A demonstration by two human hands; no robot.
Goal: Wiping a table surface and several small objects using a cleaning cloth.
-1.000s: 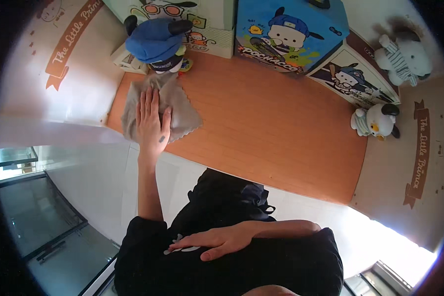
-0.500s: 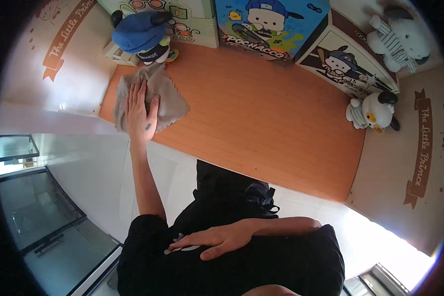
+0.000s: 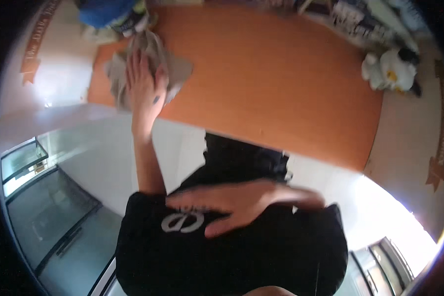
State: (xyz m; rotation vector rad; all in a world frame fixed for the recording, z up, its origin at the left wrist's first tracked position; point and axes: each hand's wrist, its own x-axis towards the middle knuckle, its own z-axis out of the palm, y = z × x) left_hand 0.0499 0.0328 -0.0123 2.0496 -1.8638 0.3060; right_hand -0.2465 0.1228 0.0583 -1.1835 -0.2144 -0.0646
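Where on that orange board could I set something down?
The orange board is bare between the grey cloth under the left hand and the white figurine at right. Its left end is crowded: cloth, hand, blue-topped figure.

Holding the left forearm (image 3: 148, 165) outstretched, resting the left hand (image 3: 147, 88) palm down and pointing its fingers (image 3: 136, 71) forward. Holding the right hand (image 3: 234, 198) crosswise before the chest (image 3: 232, 246), pointing leftward, spreading the thumb (image 3: 219, 228).

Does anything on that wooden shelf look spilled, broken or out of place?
Nothing stands out: no spill shows on the wooden shelf. The grey-beige cloth is rumpled, but the left hand rests on it. Blur hides finer detail.
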